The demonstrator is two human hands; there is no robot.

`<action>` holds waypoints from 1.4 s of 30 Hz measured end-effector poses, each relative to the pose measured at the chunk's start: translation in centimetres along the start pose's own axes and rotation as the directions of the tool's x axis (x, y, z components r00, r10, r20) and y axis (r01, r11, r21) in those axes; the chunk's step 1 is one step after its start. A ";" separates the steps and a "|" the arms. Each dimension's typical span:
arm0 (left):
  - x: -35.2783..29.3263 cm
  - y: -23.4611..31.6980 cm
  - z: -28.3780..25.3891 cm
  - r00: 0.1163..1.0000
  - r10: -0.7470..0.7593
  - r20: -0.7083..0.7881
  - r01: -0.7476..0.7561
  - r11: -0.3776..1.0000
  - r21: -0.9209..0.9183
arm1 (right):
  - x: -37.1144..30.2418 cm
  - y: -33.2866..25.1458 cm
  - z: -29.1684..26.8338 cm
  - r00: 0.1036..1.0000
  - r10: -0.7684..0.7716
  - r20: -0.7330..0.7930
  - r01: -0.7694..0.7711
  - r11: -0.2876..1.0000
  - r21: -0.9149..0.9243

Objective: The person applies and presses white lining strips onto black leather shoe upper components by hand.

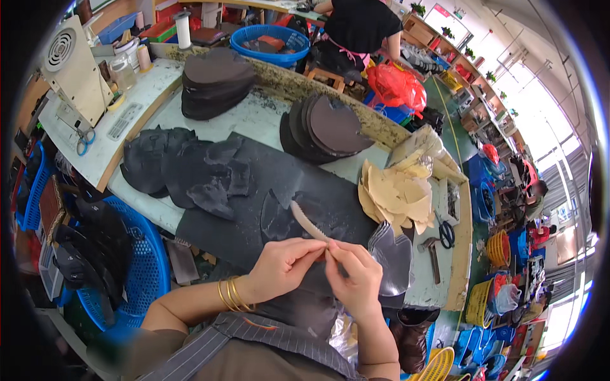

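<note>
A curved pale strip with a notched edge [307, 221] is pinched near its lower end between the fingertips of my left hand [284, 267] and my right hand [353, 274]. The two hands meet there, over a dark sheet [254, 244] on the table. The strip's free end points up and to the left. Under and around it lie thin black cut pieces [276, 216]. To the right of my right hand is a stack of shiny dark grey pieces [391, 260]. My fingers hide the strip's lower end.
Two stacks of dark rounded pieces [216, 79] [333, 127] stand at the back. Cream pieces [394, 193] are heaped at the right, near a hammer [432, 260] and scissors [447, 235]. A blue basket [149, 267] stands at the left. Another person [362, 32] is beyond the table.
</note>
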State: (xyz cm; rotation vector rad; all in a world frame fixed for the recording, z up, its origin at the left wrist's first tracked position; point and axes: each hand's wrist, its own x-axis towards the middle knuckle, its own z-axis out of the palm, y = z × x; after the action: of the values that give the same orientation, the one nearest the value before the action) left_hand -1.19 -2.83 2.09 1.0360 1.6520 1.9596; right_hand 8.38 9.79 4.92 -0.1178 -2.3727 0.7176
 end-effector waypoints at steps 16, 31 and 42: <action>0.5 -1.2 -0.2 0.722 -0.514 0.463 0.622 0.191 -0.759 | -10.8 3.2 -1.9 0.329 0.568 0.755 -0.635 -0.458 0.622; 1.9 -5.5 -4.9 0.855 -0.468 0.224 0.510 0.837 -0.197 | -5.3 3.0 1.8 0.665 0.722 0.190 -0.552 0.304 0.776; 0.4 -9.5 -7.0 0.959 -0.274 0.068 0.218 0.872 0.438 | -5.6 6.4 8.2 0.744 0.622 0.243 -0.655 0.751 0.083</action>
State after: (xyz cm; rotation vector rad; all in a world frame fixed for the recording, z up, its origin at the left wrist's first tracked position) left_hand -8.20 -4.97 -7.17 1.0086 2.0774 1.3685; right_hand 7.17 9.93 -6.82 -0.8707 -2.4434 1.2974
